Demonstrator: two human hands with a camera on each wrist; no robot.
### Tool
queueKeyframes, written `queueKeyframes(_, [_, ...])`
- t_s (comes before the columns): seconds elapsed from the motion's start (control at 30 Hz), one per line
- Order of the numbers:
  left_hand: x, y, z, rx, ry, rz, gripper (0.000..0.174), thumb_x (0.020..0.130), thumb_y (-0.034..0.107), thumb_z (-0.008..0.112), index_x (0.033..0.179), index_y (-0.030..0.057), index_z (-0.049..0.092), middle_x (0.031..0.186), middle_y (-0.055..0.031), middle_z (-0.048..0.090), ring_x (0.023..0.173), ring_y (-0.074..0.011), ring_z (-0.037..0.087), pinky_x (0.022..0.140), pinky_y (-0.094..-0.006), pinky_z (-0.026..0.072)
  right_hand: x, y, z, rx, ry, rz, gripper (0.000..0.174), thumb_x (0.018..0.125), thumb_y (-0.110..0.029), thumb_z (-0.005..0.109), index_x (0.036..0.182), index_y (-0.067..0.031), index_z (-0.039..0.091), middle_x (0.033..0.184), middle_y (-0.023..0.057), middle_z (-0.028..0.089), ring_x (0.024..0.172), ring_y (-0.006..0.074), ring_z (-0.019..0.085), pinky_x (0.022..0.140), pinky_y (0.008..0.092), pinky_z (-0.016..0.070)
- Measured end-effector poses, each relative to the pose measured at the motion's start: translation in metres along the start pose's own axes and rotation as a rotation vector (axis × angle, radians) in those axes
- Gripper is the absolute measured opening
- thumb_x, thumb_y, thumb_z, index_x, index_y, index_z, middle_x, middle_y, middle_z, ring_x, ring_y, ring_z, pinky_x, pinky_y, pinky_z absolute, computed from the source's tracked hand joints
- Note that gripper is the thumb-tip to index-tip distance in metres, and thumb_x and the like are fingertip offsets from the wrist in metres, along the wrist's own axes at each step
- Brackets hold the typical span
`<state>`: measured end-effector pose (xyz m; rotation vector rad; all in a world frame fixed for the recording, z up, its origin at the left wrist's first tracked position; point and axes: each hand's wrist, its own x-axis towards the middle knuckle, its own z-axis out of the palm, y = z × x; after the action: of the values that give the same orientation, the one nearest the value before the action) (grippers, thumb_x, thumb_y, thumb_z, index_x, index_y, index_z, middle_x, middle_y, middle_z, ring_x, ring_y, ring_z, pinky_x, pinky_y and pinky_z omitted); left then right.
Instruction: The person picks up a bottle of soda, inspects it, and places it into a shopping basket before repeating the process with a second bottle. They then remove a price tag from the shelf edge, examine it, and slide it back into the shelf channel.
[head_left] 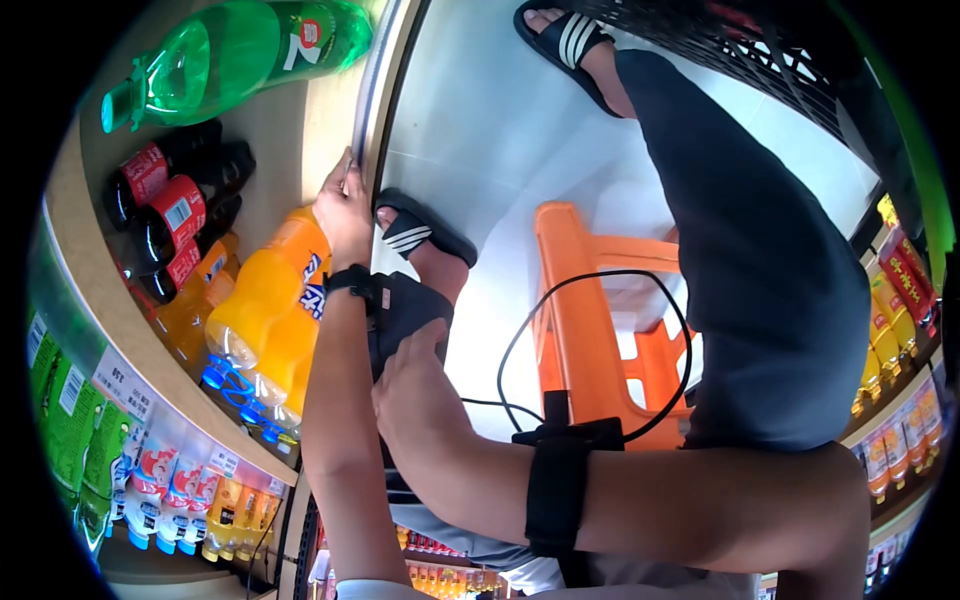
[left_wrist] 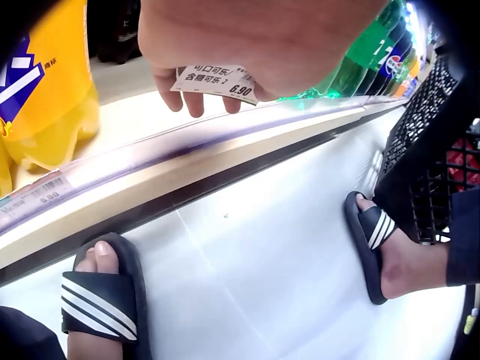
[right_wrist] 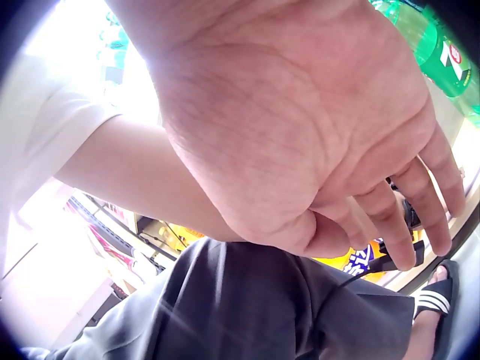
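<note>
In the left wrist view, my left hand holds a white price label marked 6.90 in its fingers, just above the shelf's front rail. The head view shows this left hand at the shelf edge, beside an orange drink bottle. My right hand is beside the left forearm, its fingers near a dark object or cloth I cannot make out. The right wrist view shows the right hand palm on, fingers loosely spread and holding nothing.
Dark cola bottles and a large green bottle lie within the shelf. An orange stool stands on the floor, with a looped black cable across it. A black mesh basket is beyond the feet.
</note>
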<state>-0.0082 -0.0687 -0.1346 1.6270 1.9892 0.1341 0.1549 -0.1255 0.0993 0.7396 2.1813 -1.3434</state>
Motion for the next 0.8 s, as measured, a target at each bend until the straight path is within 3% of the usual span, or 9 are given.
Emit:
queueKeyframes(0.13, [0.002, -0.006, 0.006, 0.222, 0.090, -0.001, 0.031, 0.094, 0.026, 0.053, 0.120, 0.0144, 0.064, 0.093, -0.0176, 0.069, 0.080, -0.0291, 0.068, 0.074, -0.0350, 0.0511, -0.003, 0.001, 0.000, -0.047, 0.017, 0.013, 0.051, 0.085, -0.023, 0.065, 0.129, -0.0015, 0.050, 0.116, 0.0134, 0.059, 0.111, 0.0297, 0.056, 0.100, 0.0502, 0.0381])
queueKeyframes(0.23, [0.002, -0.015, 0.015, 0.079, 0.172, 0.045, 0.029, 0.093, 0.025, 0.054, 0.118, 0.0158, 0.066, 0.092, -0.0140, 0.070, 0.078, -0.0301, 0.067, 0.075, -0.0362, 0.0510, -0.003, 0.005, -0.002, -0.040, -0.008, 0.010, 0.050, 0.085, -0.023, 0.064, 0.128, -0.0009, 0.051, 0.114, 0.0139, 0.060, 0.110, 0.0295, 0.056, 0.099, 0.0489, 0.0387])
queueKeyframes(0.37, [0.004, -0.030, 0.024, 0.151, 0.244, 0.124, 0.028, 0.092, 0.022, 0.055, 0.117, 0.0155, 0.067, 0.092, -0.0153, 0.068, 0.080, -0.0317, 0.065, 0.076, -0.0388, 0.0504, -0.006, 0.007, 0.004, 0.000, 0.042, 0.046, 0.049, 0.084, -0.023, 0.064, 0.126, -0.0004, 0.053, 0.112, 0.0144, 0.061, 0.109, 0.0297, 0.056, 0.098, 0.0474, 0.0389])
queueKeyframes(0.5, [0.003, -0.024, 0.022, 0.065, 0.206, 0.064, 0.027, 0.092, 0.023, 0.056, 0.115, 0.0154, 0.068, 0.090, -0.0190, 0.067, 0.081, -0.0316, 0.065, 0.076, -0.0391, 0.0505, -0.014, 0.011, -0.005, -0.011, 0.023, 0.063, 0.045, 0.084, -0.023, 0.063, 0.122, 0.0000, 0.056, 0.111, 0.0144, 0.061, 0.107, 0.0310, 0.057, 0.098, 0.0482, 0.0376])
queueKeyframes(0.6, [0.008, -0.027, 0.027, -0.034, 0.270, 0.132, 0.026, 0.092, 0.024, 0.057, 0.114, 0.0158, 0.069, 0.085, -0.0181, 0.067, 0.077, -0.0275, 0.065, 0.073, -0.0371, 0.0504, -0.004, 0.012, 0.005, 0.032, 0.074, 0.077, 0.040, 0.085, -0.021, 0.060, 0.120, -0.0005, 0.058, 0.109, 0.0125, 0.062, 0.106, 0.0304, 0.057, 0.096, 0.0488, 0.0371])
queueKeyframes(0.7, [-0.003, -0.012, 0.018, -0.019, 0.133, -0.059, 0.026, 0.092, 0.024, 0.057, 0.115, 0.0179, 0.068, 0.082, -0.0169, 0.067, 0.072, -0.0244, 0.063, 0.071, -0.0349, 0.0501, 0.018, 0.016, 0.005, -0.060, -0.004, 0.138, 0.034, 0.088, -0.012, 0.058, 0.121, -0.0068, 0.060, 0.111, 0.0119, 0.062, 0.106, 0.0323, 0.057, 0.092, 0.0528, 0.0405])
queueKeyframes(0.73, [-0.008, -0.004, 0.011, -0.033, 0.086, -0.054, 0.023, 0.095, 0.023, 0.055, 0.106, 0.0128, 0.072, 0.081, -0.0134, 0.068, 0.065, -0.0201, 0.061, 0.064, -0.0307, 0.0493, 0.020, 0.020, 0.011, 0.014, 0.176, 0.222, 0.037, 0.083, -0.017, 0.059, 0.117, -0.0042, 0.060, 0.099, 0.0042, 0.064, 0.095, 0.0239, 0.059, 0.083, 0.0464, 0.0369])
queueKeyframes(0.8, [-0.001, -0.006, -0.001, -0.386, -0.050, -0.203, 0.024, 0.097, 0.023, 0.052, 0.105, 0.0087, 0.069, 0.084, -0.0113, 0.069, 0.062, -0.0166, 0.060, 0.058, -0.0289, 0.0481, 0.033, 0.038, 0.023, 0.107, 0.477, 0.333, 0.038, 0.080, -0.017, 0.061, 0.115, -0.0016, 0.057, 0.095, 0.0077, 0.064, 0.085, 0.0269, 0.061, 0.077, 0.0421, 0.0420])
